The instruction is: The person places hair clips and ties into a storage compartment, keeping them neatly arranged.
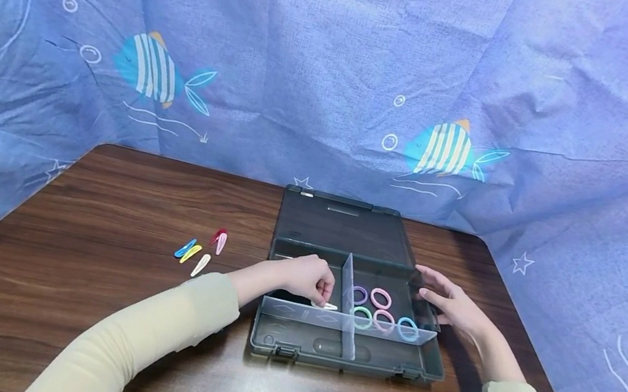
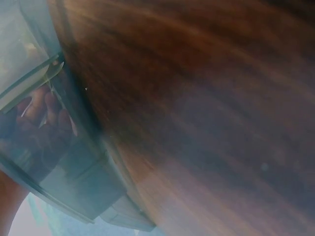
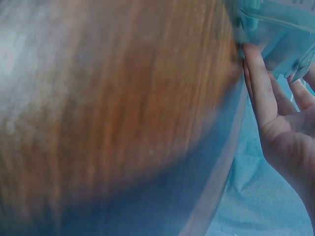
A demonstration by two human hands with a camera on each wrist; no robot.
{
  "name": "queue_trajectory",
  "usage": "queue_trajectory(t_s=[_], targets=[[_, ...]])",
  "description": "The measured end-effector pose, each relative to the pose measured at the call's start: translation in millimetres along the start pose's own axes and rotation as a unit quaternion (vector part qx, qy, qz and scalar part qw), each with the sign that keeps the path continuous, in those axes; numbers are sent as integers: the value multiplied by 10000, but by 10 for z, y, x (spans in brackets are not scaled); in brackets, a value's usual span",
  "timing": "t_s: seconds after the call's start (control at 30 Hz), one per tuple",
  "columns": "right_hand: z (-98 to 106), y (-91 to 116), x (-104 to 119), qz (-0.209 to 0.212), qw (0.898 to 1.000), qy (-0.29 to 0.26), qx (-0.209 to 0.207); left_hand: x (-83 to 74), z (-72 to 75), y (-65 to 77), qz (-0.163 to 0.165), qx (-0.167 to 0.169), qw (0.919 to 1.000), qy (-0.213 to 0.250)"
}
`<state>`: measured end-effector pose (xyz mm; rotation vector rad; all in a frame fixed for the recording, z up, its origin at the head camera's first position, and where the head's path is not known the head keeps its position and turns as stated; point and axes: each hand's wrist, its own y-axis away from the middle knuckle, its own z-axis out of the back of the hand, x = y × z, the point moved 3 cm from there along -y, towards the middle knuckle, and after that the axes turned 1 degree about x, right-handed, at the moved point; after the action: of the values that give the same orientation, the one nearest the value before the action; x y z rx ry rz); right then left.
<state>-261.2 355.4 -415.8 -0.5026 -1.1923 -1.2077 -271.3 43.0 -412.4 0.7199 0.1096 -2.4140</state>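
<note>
In the head view a dark grey see-through organizer box (image 1: pixel 317 359) stands with its lid (image 1: pixel 346 228) laid back. My left hand (image 1: pixel 306 277) reaches into the left inner compartment, fingers curled down, and pinches a white snap hair clip (image 1: pixel 329 306) close over the floor. Beyond the upright divider (image 1: pixel 346 286), several hair ties, among them a purple one (image 1: pixel 359 295) and a blue one (image 1: pixel 407 329), lie in the right compartment. My right hand (image 1: pixel 458 310) rests against the box's right side with fairly straight fingers, also seen along the wall in the right wrist view.
Several snap hair clips lie left of the box on the wooden table (image 1: pixel 112 230), among them a blue clip (image 1: pixel 185 247), a yellow clip (image 1: pixel 191 254) and a cream clip (image 1: pixel 201 265). A blue fish-print cloth (image 1: pixel 311 69) hangs behind and beside the table.
</note>
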Motion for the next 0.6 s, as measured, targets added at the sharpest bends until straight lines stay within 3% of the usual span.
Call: queue_trajectory(t_s=[0.23,0.6], targets=[[-8,11,12,2,10000,32,18,-10,40,37,-57,-97,9998,163],[-8,11,17,18,9999,-102,42,-52,263,187,-463,-444,9973,361]])
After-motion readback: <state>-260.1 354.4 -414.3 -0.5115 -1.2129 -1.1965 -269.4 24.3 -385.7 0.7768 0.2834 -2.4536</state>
